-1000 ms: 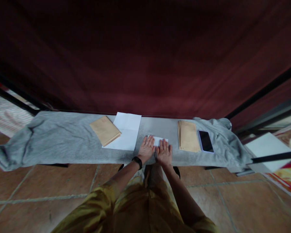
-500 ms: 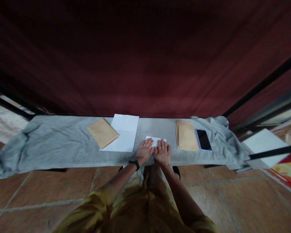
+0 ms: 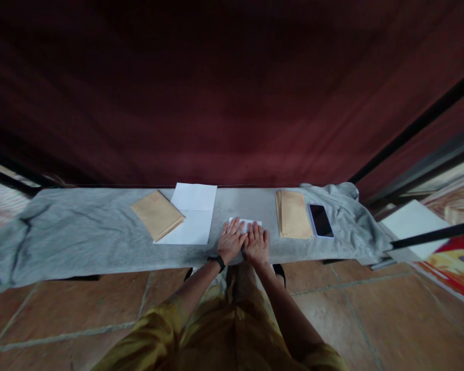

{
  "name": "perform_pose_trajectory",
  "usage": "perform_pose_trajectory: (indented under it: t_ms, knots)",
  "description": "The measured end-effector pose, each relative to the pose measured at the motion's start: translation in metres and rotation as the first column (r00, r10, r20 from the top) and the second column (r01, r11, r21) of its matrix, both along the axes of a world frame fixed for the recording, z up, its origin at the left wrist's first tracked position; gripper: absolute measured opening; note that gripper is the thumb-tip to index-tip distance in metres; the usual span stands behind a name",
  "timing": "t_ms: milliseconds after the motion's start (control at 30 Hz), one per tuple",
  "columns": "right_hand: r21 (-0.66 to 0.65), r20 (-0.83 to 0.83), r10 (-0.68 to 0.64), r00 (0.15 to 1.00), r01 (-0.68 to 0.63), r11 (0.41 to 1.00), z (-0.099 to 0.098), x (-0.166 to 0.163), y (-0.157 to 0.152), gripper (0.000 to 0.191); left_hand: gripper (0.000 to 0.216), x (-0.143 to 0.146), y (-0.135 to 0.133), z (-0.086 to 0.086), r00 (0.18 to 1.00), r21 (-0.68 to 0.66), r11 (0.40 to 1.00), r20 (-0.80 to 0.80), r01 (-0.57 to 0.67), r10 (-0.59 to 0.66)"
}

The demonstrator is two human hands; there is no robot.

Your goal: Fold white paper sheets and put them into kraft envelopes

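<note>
Most of a small folded white paper [image 3: 250,223] is hidden under two flat hands on the grey cloth [image 3: 81,232]; only its far edge shows. The left hand [image 3: 231,240] and right hand [image 3: 256,245] lie side by side, fingers extended and pressing down, gripping nothing. Tan envelopes [image 3: 293,221] sit just right.

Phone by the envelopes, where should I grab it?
Probably by its short ends, from above: the phone lies flat, screen up, on the grey cloth, its left long edge close beside the envelope stack.
</note>
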State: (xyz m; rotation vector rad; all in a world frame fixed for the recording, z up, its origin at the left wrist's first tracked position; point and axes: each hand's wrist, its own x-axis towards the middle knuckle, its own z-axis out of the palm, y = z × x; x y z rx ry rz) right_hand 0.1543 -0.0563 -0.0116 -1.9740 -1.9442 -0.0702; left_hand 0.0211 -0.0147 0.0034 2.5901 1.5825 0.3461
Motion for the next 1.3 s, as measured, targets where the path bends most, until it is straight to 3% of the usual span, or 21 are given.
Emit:
perform_pose_trajectory:
  t_ms: [200, 567, 1300]
  knots:
    - [-0.030, -0.042, -0.074, 0.996, 0.073, 0.997, 0.004, -0.003, 0.003, 0.054, 0.056, 0.001, 0.003, -0.001, 0.996, -0.004, 0.996, 0.013, -0.088, 0.088]
    - [-0.104, -0.061, -0.197, 0.978, 0.190, 0.976, 0.007, -0.006, 0.008, 0.058, 0.057, 0.002, 0.002, 0.001, 0.994, -0.003, 0.995, -0.019, -0.104, 0.104]
    - [-0.066, -0.076, -0.186, 0.980, 0.181, 0.981, -0.002, 0.029, 0.004, 0.058, 0.058, 0.003, 0.002, 0.001, 0.993, 0.011, 0.994, -0.013, -0.113, 0.113]
